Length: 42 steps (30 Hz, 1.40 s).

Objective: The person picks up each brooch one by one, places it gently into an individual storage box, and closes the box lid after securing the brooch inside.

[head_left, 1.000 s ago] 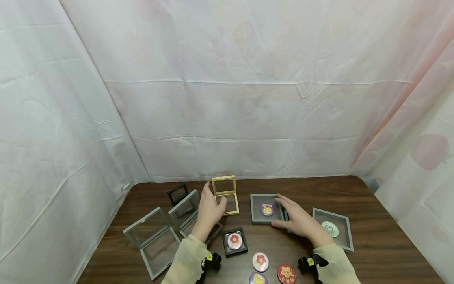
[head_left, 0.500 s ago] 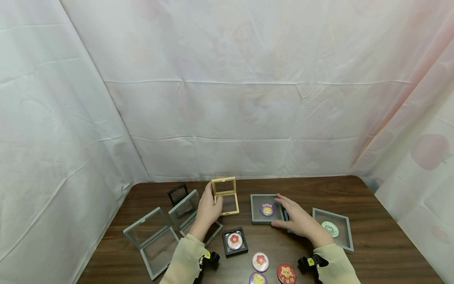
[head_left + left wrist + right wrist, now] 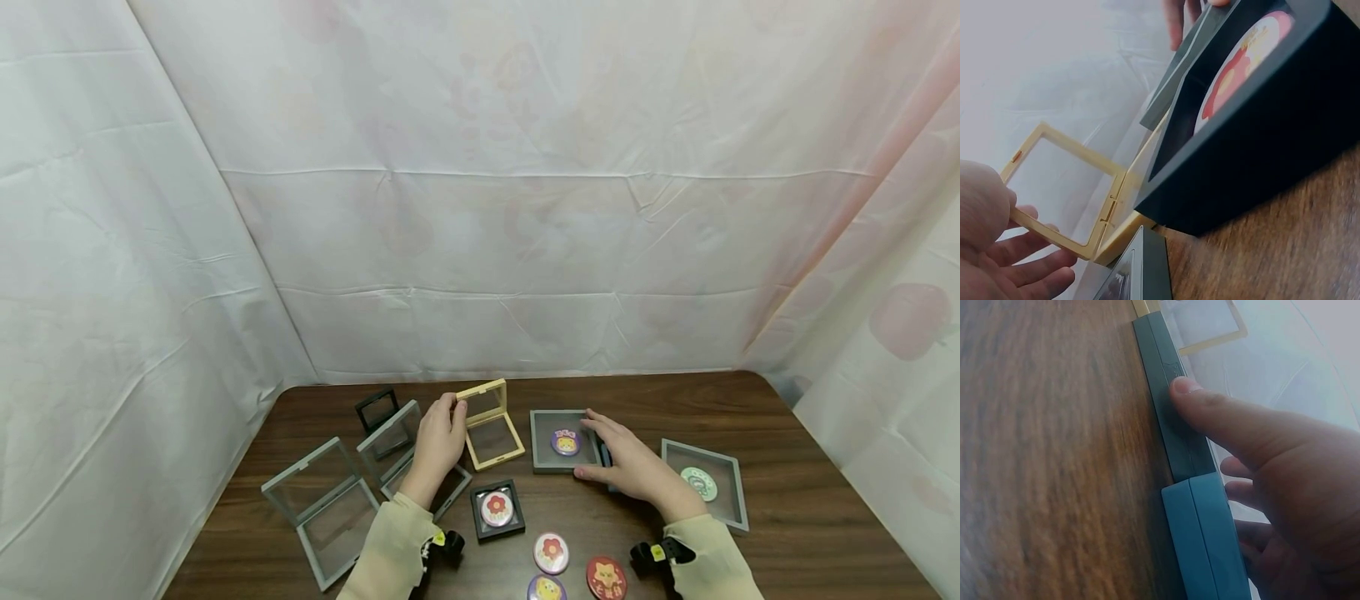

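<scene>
Looking from left to right, we find a large grey clear case (image 3: 327, 504) standing open, well left of the left hand, its lid tilted up from the hinge. Between it and that hand, farther off, we see a small black frame (image 3: 377, 411) raised on the brown table (image 3: 813, 508), and a second grey clear case (image 3: 398, 468), also open, partly covered by the left forearm.

The left hand (image 3: 437, 437) pinches the yellow case (image 3: 495, 440) by the left part of its raised lid, thumb against fingers. The case is open just right of that hand, its base panel slanting toward the person; whether that base bears on the table we cannot tell.

Nearer the person than the left hand and a little to its right sits a black case (image 3: 497, 529), a flower badge (image 3: 497, 509) inside it. Farther right, between the wrists, we have a loose flower badge (image 3: 551, 553), a purple badge (image 3: 546, 589) cut off by the bottom edge and a red badge (image 3: 606, 577).

The right hand (image 3: 630, 457) is spread, its thumb on the near side of a closed grey case (image 3: 546, 443) showing a purple-rimmed badge (image 3: 565, 442), its forefinger at the far right corner. Under this hand we make out a blue case (image 3: 1207, 540). Right of the hand, beside the forearm, lies another grey case (image 3: 726, 483) with a green badge (image 3: 699, 483).
</scene>
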{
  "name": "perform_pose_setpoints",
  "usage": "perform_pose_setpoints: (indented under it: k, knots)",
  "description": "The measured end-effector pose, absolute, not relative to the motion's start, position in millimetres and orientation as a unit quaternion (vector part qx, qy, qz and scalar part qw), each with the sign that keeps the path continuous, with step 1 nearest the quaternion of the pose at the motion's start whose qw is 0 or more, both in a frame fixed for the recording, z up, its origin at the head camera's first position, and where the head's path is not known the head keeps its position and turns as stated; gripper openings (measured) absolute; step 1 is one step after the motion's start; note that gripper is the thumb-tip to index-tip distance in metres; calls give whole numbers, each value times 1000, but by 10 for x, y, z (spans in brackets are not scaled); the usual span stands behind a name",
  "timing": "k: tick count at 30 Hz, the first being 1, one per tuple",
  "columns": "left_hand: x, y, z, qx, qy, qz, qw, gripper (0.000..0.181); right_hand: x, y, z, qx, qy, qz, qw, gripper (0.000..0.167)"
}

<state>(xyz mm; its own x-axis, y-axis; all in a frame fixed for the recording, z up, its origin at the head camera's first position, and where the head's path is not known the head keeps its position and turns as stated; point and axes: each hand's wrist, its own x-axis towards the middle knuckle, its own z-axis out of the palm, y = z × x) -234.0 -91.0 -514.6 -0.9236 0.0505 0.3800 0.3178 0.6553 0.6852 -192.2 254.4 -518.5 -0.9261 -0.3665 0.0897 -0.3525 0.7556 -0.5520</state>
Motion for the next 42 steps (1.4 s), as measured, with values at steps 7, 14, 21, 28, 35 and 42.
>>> perform_pose_setpoints:
  k: [7, 14, 21, 28, 35, 42]
  knots:
    - [-2336, -919, -5127, -114, -897, -391, 175, 14, -1904, 2532, -5155, -192, 936, -296, 13, 87]
    - [-2326, -929, -5117, -102, -903, -391, 143, 13, -1916, 2531, -5163, -187, 938, -290, 18, 88]
    - [-2328, -947, -5094, -98, -902, -403, 119, 13, -1892, 2546, -5095, -199, 940, -277, 7, 85]
    - [-2332, -904, -5060, -94, -904, -408, 83, 10, -1752, 2617, -4925, -226, 940, -256, -11, 75]
    - [-2326, -862, -5043, -100, -906, -402, 86, 11, -1456, 2762, -4772, -247, 939, -237, -16, 69]
    - [-2326, -875, -5020, -99, -905, -406, 77, 14, -1188, 2944, -4697, -261, 941, -217, -15, 65]
